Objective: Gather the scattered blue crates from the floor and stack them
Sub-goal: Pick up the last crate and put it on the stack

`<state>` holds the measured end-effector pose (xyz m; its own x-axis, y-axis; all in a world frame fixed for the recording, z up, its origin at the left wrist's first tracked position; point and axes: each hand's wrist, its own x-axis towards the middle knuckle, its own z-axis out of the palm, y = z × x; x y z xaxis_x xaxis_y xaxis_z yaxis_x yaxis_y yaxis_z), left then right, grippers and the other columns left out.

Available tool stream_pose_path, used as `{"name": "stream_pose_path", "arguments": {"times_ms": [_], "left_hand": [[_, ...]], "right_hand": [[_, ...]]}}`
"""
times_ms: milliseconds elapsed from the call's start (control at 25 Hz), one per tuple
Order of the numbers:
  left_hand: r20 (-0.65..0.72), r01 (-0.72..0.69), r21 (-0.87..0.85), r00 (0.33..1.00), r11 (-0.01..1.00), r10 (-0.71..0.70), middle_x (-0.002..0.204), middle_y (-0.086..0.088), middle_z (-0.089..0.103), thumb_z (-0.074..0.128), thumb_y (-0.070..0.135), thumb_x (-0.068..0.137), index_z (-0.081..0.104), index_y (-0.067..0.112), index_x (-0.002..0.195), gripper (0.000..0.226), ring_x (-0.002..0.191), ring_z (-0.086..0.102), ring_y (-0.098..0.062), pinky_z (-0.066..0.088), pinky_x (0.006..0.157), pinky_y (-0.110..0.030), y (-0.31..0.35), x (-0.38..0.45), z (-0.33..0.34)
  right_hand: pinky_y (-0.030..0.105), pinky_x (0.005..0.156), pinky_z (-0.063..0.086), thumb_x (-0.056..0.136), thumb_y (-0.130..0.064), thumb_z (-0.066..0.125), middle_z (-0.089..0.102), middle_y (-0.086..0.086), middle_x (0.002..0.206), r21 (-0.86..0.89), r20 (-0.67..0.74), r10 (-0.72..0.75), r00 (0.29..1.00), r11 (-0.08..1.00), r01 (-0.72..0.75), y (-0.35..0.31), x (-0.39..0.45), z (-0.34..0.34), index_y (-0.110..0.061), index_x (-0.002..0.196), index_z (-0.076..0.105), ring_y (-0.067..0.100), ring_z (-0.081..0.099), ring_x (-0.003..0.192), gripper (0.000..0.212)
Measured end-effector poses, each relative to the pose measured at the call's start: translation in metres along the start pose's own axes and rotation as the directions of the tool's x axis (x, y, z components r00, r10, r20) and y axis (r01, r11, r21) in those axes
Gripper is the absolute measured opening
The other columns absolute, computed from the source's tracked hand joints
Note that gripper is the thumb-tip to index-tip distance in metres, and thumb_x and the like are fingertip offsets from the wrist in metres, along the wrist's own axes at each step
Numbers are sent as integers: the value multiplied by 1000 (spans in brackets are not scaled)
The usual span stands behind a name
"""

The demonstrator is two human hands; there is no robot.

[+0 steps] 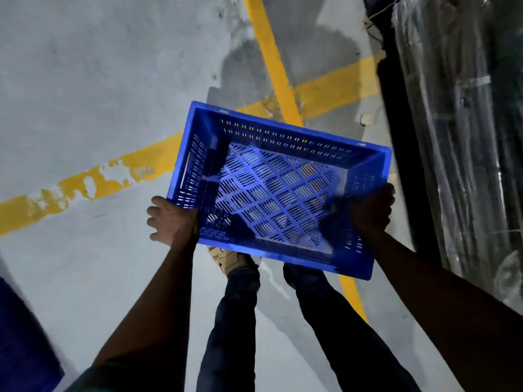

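An empty blue crate with slotted walls and a diamond-patterned floor hangs in the air over the grey floor, open side up and turned at an angle. My left hand grips its near left corner. My right hand holds its right rim, fingers curled over the edge. Below the crate my legs and one shoe show.
Yellow painted lines cross on the grey concrete floor under the crate. A dark rack of plastic-wrapped goods runs along the right side. A blue object, partly cut off, sits at the bottom left edge.
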<state>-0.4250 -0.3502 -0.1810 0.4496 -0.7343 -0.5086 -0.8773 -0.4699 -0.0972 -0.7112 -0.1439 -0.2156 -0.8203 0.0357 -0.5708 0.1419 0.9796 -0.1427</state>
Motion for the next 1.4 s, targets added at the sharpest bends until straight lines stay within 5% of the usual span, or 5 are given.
{"name": "stream_pose_path", "arguments": {"times_ms": [320, 520, 1040, 1200, 1400], "left_hand": [[39, -215, -36, 976, 976, 216, 128, -19, 50, 68, 32, 74, 38, 5, 128, 68, 120, 47, -41, 30, 102, -54, 36, 23, 12], [187, -87, -181, 975, 980, 122, 128, -26, 55, 74, 35, 78, 40, -1, 125, 68, 116, 54, -43, 42, 103, -53, 33, 59, -4], [52, 256, -404, 965, 878, -257, 132, -27, 56, 70, 41, 83, 41, -4, 128, 71, 124, 53, -44, 38, 104, -51, -96, -53, -202], [22, 210, -521, 972, 827, -234, 123, -31, 59, 65, 37, 87, 45, -3, 122, 57, 115, 56, -48, 43, 97, -51, -167, -116, -298], [4, 272, -698, 927, 662, -376, 110, -30, 63, 61, 34, 86, 58, 2, 107, 39, 107, 58, -47, 46, 91, -51, -275, -182, -364]], "right_hand": [[56, 93, 48, 83, -27, 68, 57, 29, 123, 82, 74, 121, 990, 989, -127, 35, 16, 7, 1, 121, 46, 48, 56, 111, 53], [53, 94, 48, 76, -34, 70, 60, 31, 118, 151, 49, 96, 994, 983, -102, 30, 16, 6, 6, 117, 52, 46, 58, 110, 60], [42, 89, 51, 78, -30, 70, 69, 24, 108, 184, 73, -251, 965, 955, 235, -87, -148, -149, 1, 114, 61, 37, 65, 101, 48], [34, 79, 48, 81, -32, 66, 71, 19, 101, 214, 121, -473, 873, 871, 442, -116, -232, -236, -8, 111, 66, 27, 65, 88, 38], [30, 81, 47, 79, -36, 69, 60, 6, 119, 191, 157, -731, 664, 682, 706, -128, -334, -288, -11, 131, 47, 22, 61, 94, 62]]}}
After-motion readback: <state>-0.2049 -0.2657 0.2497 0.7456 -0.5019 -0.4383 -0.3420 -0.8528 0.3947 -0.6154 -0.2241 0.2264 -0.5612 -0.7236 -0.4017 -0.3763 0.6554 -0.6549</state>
